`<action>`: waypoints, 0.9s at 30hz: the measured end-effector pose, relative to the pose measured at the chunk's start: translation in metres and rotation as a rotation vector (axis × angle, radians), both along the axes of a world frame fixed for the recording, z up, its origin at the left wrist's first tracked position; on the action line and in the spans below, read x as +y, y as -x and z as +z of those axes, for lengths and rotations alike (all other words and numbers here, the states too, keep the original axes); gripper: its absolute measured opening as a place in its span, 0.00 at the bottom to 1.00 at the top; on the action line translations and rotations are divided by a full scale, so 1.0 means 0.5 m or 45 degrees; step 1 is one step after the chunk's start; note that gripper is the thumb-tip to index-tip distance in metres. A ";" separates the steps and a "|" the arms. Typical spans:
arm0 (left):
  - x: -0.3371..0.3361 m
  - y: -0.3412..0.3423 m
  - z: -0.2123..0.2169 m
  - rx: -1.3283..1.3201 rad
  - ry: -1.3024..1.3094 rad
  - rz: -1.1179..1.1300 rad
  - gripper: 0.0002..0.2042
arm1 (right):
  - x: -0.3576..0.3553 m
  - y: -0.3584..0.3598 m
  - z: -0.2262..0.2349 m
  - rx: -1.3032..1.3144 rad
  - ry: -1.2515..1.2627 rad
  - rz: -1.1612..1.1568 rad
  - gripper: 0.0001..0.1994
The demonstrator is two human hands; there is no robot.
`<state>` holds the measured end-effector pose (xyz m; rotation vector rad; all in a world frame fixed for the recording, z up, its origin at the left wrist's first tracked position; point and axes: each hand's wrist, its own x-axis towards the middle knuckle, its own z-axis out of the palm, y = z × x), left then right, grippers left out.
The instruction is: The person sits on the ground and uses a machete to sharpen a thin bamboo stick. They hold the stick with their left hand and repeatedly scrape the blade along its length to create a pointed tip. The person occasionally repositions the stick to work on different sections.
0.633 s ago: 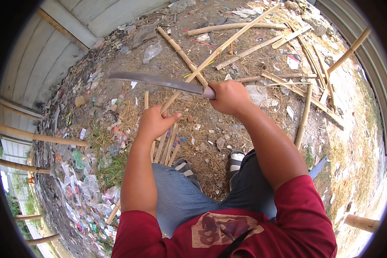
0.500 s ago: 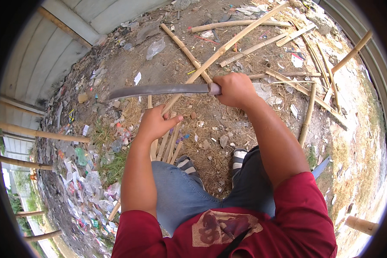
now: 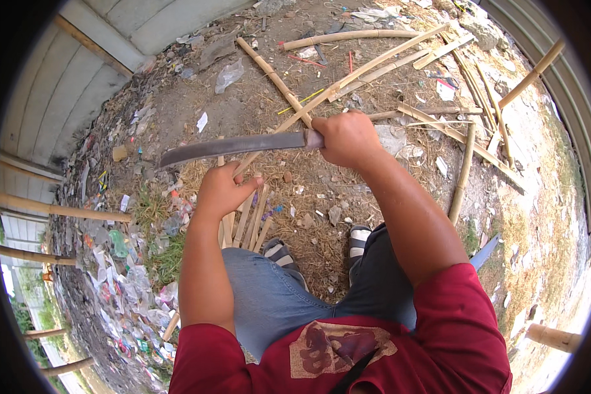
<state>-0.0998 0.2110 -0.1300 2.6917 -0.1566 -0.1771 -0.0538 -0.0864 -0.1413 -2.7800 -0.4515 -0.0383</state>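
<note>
My right hand (image 3: pixel 350 139) is closed around the handle of a machete (image 3: pixel 233 146). Its long dark blade points left and lies across a bamboo strip (image 3: pixel 368 67), just beyond my left hand; whether the edge touches the strip I cannot tell. My left hand (image 3: pixel 220 190) grips the near end of that strip, thumb stretched to the right. From there the strip slants away to the far right, passing over a bamboo pole (image 3: pixel 269 71) on the ground. Several cut bamboo slats (image 3: pixel 246 220) lie beside my left knee, partly hidden by my left hand and leg.
More bamboo poles and split pieces (image 3: pixel 463 148) lie at the far right. Plastic litter (image 3: pixel 128 276) covers the ground at left. A saw blade (image 3: pixel 486 251) shows beside my right leg. A panelled wall (image 3: pixel 59 85) stands at left, with bamboo poles (image 3: pixel 59 207) below it.
The far end of the bamboo strip has dropped lower. The machete's tip has dipped slightly, and both hands sit a little further left in view, as does most of the scene.
</note>
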 end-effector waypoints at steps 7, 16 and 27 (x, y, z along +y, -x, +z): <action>0.015 -0.002 0.005 0.068 -0.005 0.041 0.24 | -0.113 -0.043 -0.024 0.099 -0.535 -0.639 0.14; 0.004 -0.017 -0.027 0.213 0.199 0.034 0.24 | 0.001 0.009 0.008 0.027 -0.002 0.076 0.09; 0.004 -0.022 -0.018 0.165 0.211 0.157 0.24 | -0.024 -0.009 -0.026 0.112 -0.233 -0.123 0.11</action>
